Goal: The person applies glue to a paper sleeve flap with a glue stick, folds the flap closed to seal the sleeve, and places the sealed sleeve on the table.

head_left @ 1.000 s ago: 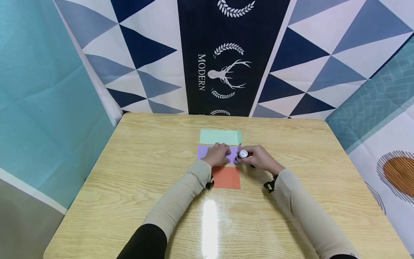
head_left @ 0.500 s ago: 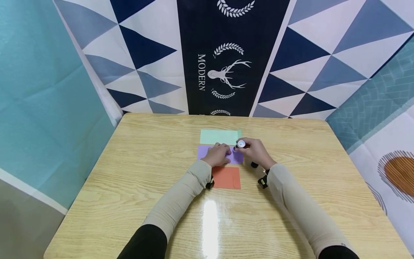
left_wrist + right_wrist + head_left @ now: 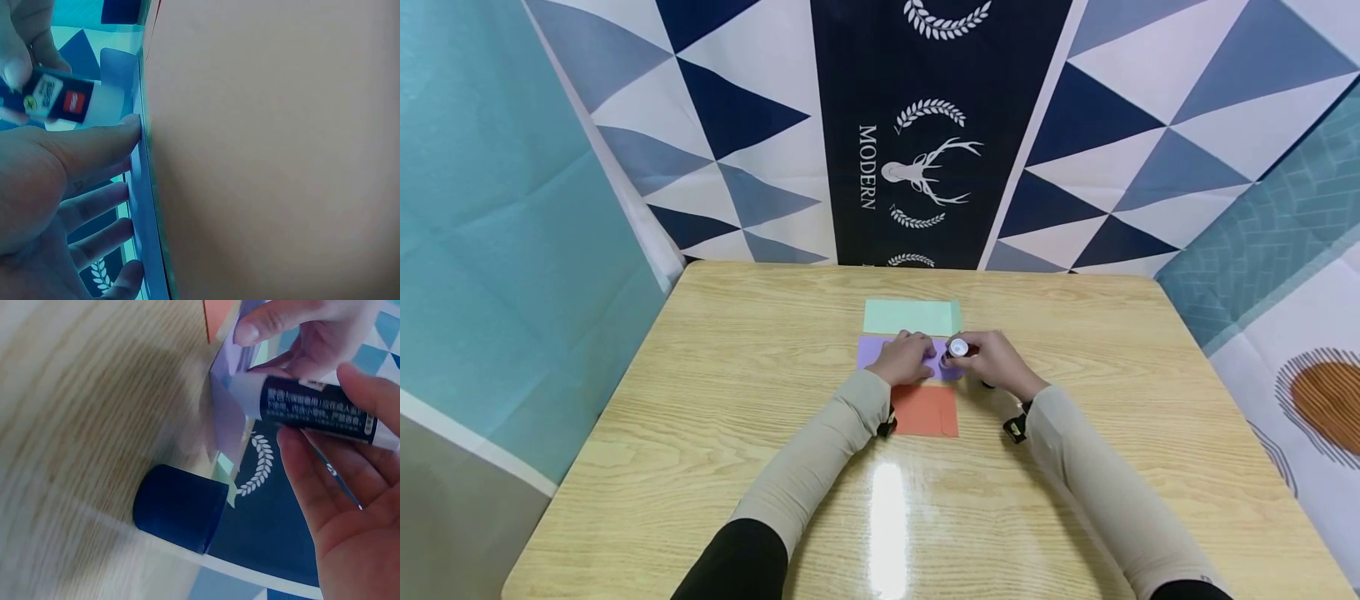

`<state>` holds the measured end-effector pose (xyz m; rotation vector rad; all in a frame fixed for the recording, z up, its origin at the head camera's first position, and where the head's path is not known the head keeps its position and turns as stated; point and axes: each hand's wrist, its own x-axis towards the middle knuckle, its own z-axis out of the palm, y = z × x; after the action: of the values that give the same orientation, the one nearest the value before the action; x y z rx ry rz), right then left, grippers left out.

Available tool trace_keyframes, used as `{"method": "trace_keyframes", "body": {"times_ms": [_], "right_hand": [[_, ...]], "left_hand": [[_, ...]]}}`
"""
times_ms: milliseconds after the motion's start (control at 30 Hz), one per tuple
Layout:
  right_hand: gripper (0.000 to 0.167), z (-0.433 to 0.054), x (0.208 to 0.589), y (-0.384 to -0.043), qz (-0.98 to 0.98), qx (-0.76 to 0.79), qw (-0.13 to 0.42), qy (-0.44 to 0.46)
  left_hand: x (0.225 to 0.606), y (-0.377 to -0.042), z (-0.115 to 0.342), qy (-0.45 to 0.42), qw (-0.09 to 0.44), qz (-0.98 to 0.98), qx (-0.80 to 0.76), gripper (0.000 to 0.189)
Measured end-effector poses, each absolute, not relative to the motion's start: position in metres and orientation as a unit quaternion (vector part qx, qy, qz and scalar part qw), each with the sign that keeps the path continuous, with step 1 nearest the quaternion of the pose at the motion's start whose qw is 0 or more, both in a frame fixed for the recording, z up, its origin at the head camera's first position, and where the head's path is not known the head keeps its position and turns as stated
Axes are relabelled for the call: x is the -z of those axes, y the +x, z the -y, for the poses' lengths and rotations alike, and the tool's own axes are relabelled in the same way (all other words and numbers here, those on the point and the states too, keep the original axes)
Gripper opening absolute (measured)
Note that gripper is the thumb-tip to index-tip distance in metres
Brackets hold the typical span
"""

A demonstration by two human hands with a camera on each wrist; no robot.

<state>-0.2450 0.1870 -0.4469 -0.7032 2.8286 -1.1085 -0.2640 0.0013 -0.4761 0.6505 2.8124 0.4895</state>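
A purple envelope point(image 3: 869, 350) lies between two others on the table, its flap point(image 3: 226, 419) unfolded at the right end. My left hand point(image 3: 904, 358) rests on the envelope with its fingertips and thumb, the fingers fairly straight. My right hand point(image 3: 998, 362) pinches a glue stick point(image 3: 958, 347) between thumb and fingers. The dark-labelled glue stick point(image 3: 315, 409) has its white end down against the flap in the right wrist view. Its dark blue cap point(image 3: 181, 507) stands on the table to the right, mostly hidden by the right hand in the head view.
A mint green envelope point(image 3: 906, 317) lies just beyond the purple one. On the near side is an orange envelope point(image 3: 927, 412), partly under the left wrist. The wooden table point(image 3: 737, 350) reaches back to a patterned cloth point(image 3: 925, 167).
My right hand first slid the glue stick away from me along the flap, then partway back. The left hand has stayed put on the purple envelope.
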Motion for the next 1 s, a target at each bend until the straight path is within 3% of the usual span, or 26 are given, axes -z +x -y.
{"method": "trace_keyframes", "body": {"times_ms": [233, 400, 700, 1000], "right_hand": [[0.025, -0.194, 0.443, -0.232, -0.902, 0.362, 0.027, -0.233], [0.028, -0.197, 0.440, -0.230, -0.905, 0.373, 0.008, -0.206], [0.031, -0.186, 0.449, -0.251, -0.909, 0.376, -0.039, -0.176], [0.030, -0.180, 0.456, -0.262, -0.911, 0.364, -0.039, -0.189]], "left_hand": [[0.478, -0.263, -0.001, 0.221, 0.104, -0.955, -0.166, 0.033], [0.476, -0.262, -0.001, 0.221, 0.107, -0.955, -0.169, 0.034], [0.474, -0.262, -0.001, 0.216, 0.109, -0.955, -0.171, 0.034], [0.474, -0.262, -0.002, 0.215, 0.112, -0.956, -0.166, 0.036]]}}
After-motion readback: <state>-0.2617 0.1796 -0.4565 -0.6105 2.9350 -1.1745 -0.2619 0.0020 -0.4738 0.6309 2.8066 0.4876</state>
